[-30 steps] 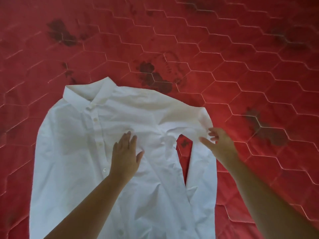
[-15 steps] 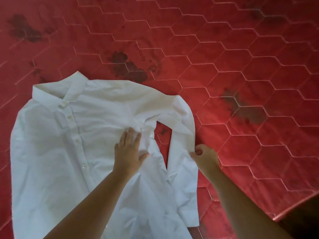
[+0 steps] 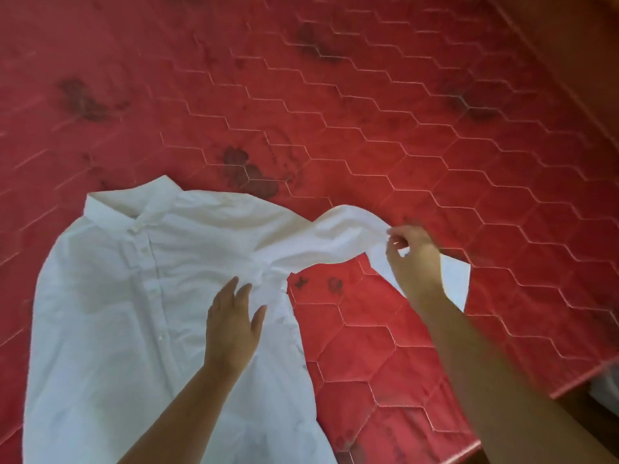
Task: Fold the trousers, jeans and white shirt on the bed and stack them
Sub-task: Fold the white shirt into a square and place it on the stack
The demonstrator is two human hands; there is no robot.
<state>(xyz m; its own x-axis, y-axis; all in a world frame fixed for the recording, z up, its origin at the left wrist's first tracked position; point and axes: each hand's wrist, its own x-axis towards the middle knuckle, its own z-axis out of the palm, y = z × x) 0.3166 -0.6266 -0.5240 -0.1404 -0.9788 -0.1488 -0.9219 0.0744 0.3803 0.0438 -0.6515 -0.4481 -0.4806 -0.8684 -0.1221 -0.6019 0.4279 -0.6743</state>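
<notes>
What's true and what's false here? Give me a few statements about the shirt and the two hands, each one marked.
1. The white button-front cloth shirt lies buttons-up on the red hexagon-quilted bedcover. True.
2. The left hand clutches a bunch of cloth. False: it rests flat, fingers straight, on the shirt's chest.
3. The right hand pinches the shirt's long sleeve. True.
4. That sleeve is folded across the chest. False: it stretches sideways, away from the shirt's body.
</notes>
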